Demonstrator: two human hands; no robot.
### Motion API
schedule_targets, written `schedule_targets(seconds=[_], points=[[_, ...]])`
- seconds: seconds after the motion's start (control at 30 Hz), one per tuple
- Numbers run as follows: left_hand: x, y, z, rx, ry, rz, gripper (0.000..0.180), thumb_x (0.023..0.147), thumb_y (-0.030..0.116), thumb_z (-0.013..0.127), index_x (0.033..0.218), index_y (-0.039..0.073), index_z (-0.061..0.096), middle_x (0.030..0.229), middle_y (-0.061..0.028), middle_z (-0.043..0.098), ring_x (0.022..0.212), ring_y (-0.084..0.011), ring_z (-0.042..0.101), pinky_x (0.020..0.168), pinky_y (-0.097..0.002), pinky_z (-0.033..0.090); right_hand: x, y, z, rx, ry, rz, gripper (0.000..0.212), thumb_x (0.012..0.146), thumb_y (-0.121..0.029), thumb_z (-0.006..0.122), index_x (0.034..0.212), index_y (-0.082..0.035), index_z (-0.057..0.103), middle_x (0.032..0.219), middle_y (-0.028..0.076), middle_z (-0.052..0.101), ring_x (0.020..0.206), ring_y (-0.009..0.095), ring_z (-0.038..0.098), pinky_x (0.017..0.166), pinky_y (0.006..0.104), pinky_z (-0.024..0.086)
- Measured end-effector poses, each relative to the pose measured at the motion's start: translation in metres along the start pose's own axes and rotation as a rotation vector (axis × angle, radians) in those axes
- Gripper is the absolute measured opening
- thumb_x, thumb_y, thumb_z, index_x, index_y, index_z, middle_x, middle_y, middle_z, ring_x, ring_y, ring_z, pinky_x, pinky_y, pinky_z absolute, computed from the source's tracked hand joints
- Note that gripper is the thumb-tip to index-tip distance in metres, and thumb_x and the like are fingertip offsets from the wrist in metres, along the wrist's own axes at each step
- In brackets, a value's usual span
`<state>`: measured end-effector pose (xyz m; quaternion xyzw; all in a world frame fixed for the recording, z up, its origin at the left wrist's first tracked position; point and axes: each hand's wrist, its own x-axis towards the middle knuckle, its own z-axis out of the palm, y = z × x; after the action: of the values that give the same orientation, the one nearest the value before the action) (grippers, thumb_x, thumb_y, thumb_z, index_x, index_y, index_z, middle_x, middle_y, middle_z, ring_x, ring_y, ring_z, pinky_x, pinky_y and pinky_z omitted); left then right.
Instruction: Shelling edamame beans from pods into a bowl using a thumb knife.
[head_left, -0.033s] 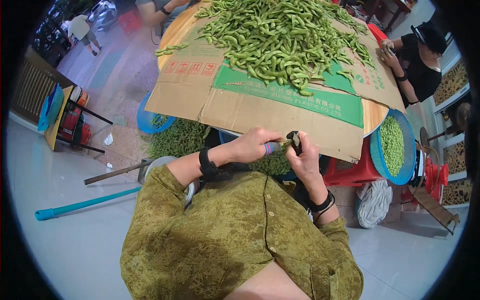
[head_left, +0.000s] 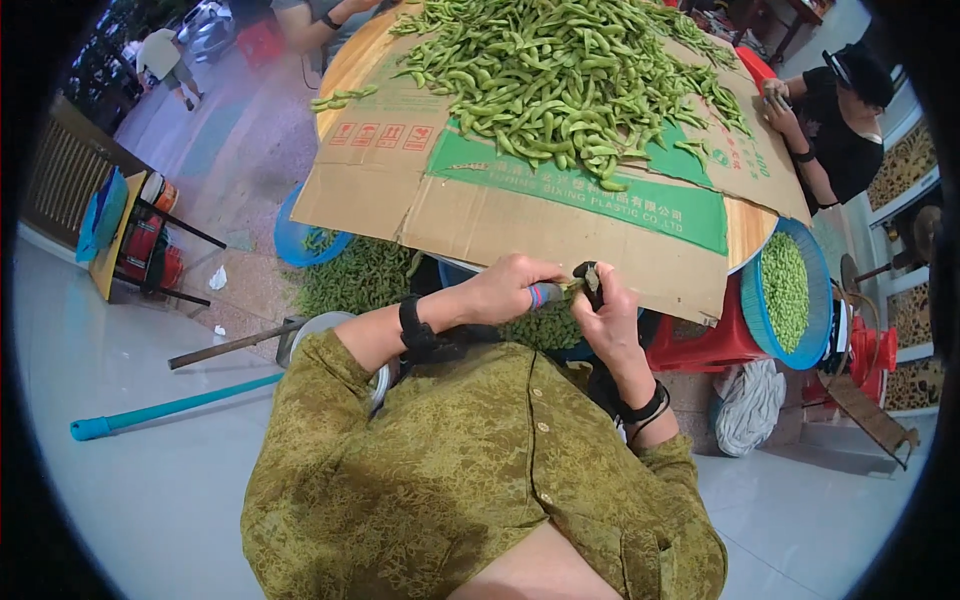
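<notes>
My left hand (head_left: 510, 288) and my right hand (head_left: 610, 308) meet at the cardboard's near edge, fingers closed in a pinch. Between the fingertips is a small green soybean pod (head_left: 571, 284), mostly covered. A striped wrap circles one left finger, and something dark covers a right fingertip. Just below the hands, a container of shelled green beans (head_left: 545, 327) shows in part. Beyond them a large heap of soybean pods (head_left: 560, 80) lies on flattened cardboard (head_left: 480, 232), which covers a round wooden table.
Empty-looking pods (head_left: 355, 275) pile on the floor at left beside a blue basin (head_left: 290, 235). A blue basket (head_left: 825, 325) of shelled beans rests at right near a red stool (head_left: 700, 338). A teal pole (head_left: 180, 408) lies left. Another person (head_left: 840, 120) handles something at far right.
</notes>
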<state>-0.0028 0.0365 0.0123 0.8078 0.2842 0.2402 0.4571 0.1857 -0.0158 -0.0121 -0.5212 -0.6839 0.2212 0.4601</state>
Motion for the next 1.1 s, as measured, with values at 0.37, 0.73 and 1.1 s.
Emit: schedule_targets(seconds=[0.37,0.73,1.1], points=[[-0.004,0.004,0.005,-0.596,0.013,-0.389,0.015,0.086,0.010,0.059,0.095,0.003,0.069,0.065,0.0035,0.058,0.055,-0.0039,0.048,0.048,-0.0216,0.037,-0.001,-0.004,-0.011,0.318,-0.181,0.207,0.022,0.078,-0.001,0.061,0.099,-0.001,0.056,0.072,-0.002,0.051,0.065,0.005,0.044,0.057,0.0220,0.038],[-0.010,0.012,0.014,0.005,0.137,0.020,0.016,0.082,0.006,0.053,0.094,0.000,0.062,0.076,-0.0229,0.059,0.073,-0.0395,0.060,0.066,-0.0413,0.047,0.000,-0.002,0.001,0.071,-0.046,-0.116,0.026,0.071,0.004,0.060,0.096,0.002,0.055,0.077,0.015,0.055,0.068,0.030,0.057,0.062,0.0343,0.046],[-0.036,0.019,-0.005,0.215,-0.102,-0.097,0.023,0.080,0.004,0.054,0.102,0.000,0.060,0.091,-0.0224,0.063,0.087,-0.0381,0.062,0.073,-0.0407,0.049,-0.005,-0.002,0.013,-0.064,-0.015,-0.221,0.029,0.069,0.006,0.059,0.096,0.001,0.051,0.075,0.018,0.051,0.067,0.036,0.056,0.057,0.0382,0.045]])
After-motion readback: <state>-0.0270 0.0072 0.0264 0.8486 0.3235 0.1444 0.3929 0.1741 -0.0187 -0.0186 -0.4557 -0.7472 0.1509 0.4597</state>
